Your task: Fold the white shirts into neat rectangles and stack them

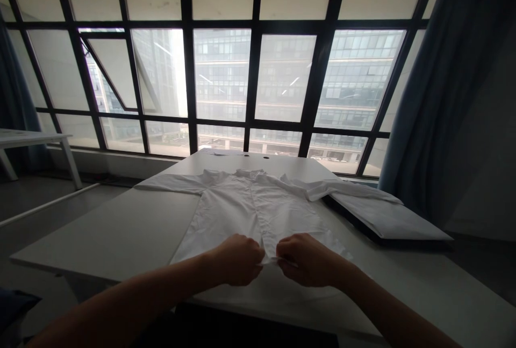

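A white long-sleeved shirt (237, 203) lies spread front side up, its collar at the far end and its sleeves stretched out to both sides. My left hand (238, 259) is closed on the shirt's bottom hem, just left of the front placket. Close beside it, my right hand (302, 259) pinches the hem on the other side of the placket. A short stretch of hem shows between the two hands, slightly raised. The fingertips are partly hidden by the fists.
The shirt lies on a white table (108, 224). Its right sleeve reaches over a flat white item with a dark base (395, 216). Another white table (32, 137) stands at the left. Windows (221, 74) and a blue curtain (427, 111) are beyond.
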Demonstrator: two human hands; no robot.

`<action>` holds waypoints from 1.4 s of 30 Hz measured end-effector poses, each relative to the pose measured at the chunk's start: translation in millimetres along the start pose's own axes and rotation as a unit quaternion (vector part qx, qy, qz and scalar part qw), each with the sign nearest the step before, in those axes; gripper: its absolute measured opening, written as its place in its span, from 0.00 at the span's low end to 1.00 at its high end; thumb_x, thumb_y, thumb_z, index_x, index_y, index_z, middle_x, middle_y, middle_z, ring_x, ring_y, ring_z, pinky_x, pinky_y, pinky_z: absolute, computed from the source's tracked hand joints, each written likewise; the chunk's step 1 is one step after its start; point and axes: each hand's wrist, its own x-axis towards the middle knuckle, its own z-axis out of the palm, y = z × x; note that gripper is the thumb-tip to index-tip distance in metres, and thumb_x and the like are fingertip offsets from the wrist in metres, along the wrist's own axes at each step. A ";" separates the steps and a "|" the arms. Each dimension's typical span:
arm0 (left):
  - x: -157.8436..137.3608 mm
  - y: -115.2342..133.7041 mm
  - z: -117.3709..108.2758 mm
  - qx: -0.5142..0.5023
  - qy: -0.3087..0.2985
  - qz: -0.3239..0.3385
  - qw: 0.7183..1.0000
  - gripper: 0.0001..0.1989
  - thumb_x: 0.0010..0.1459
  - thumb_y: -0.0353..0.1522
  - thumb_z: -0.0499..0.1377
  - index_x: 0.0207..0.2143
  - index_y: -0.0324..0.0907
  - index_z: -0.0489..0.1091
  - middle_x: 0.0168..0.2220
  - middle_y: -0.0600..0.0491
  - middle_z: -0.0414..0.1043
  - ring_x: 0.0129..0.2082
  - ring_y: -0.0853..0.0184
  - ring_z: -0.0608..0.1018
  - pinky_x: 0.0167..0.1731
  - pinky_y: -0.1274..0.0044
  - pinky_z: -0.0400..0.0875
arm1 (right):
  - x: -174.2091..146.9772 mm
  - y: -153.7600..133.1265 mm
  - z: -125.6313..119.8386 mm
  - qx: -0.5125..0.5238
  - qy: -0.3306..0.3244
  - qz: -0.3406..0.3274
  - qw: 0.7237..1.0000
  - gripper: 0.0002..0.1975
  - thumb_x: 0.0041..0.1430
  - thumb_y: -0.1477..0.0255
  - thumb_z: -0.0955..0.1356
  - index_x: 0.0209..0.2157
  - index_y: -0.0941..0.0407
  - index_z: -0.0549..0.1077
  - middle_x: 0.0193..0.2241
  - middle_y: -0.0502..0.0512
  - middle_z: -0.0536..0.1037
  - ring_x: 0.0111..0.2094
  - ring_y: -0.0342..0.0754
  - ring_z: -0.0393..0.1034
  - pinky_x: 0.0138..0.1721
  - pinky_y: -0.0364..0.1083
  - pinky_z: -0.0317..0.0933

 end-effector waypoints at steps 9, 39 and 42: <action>25.5 -83.6 37.3 -0.245 0.010 -0.070 0.967 0.23 0.66 0.45 0.48 0.40 0.40 0.77 0.38 0.47 0.80 0.38 0.63 0.79 0.41 0.75 0.71 | 13.9 98.5 12.3 0.088 0.010 0.154 0.984 0.20 0.59 0.57 0.66 0.38 0.59 0.80 0.37 0.60 0.81 0.36 0.52 0.75 0.39 0.47 0.66; 103.5 -206.4 76.9 -0.088 0.016 -0.197 0.976 0.31 0.68 0.48 0.40 0.67 0.44 0.52 0.70 0.46 0.43 0.70 0.58 0.48 0.65 0.60 0.43 | 137.4 165.1 67.8 -0.001 -0.018 0.210 0.978 0.37 0.66 0.50 0.53 0.68 0.58 0.51 0.69 0.58 0.48 0.70 0.53 0.39 0.67 0.54 0.35; 85.0 -248.6 83.2 -0.082 0.013 -0.278 0.957 0.35 0.66 0.49 0.40 0.68 0.39 0.49 0.70 0.44 0.41 0.70 0.56 0.46 0.65 0.60 0.41 | 119.8 192.0 67.3 -0.012 -0.035 0.263 0.964 0.38 0.66 0.49 0.51 0.69 0.58 0.49 0.70 0.56 0.44 0.70 0.53 0.37 0.67 0.53 0.35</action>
